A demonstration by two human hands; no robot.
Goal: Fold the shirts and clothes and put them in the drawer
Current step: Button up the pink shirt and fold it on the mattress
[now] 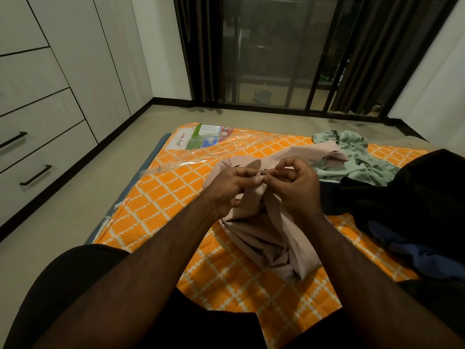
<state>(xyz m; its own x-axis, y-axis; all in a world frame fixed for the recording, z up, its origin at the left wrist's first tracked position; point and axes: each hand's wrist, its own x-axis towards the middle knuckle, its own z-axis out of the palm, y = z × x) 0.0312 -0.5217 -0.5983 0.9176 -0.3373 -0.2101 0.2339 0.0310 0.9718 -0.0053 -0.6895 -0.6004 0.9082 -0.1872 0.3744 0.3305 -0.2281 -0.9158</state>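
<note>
A pale pink shirt (pixel 261 235) is lifted in a bunch above the orange patterned mattress (pixel 176 197). My left hand (pixel 231 187) and my right hand (pixel 297 185) meet at its top edge, and each pinches the pink cloth between thumb and fingertips. The rest of the shirt hangs down and lies crumpled on the mattress between my forearms. A light green garment (pixel 357 157) lies crumpled behind the shirt on the right. Dark black clothes (pixel 412 197) and a blue garment (pixel 422 255) are piled at the right.
White drawers with black bar handles (pixel 35 175) line the wall on the left, all closed. Bare floor runs between them and the mattress. A dark glass door with curtains (pixel 271 59) stands at the back. My legs in dark shorts (pixel 75 285) sit at the mattress's near edge.
</note>
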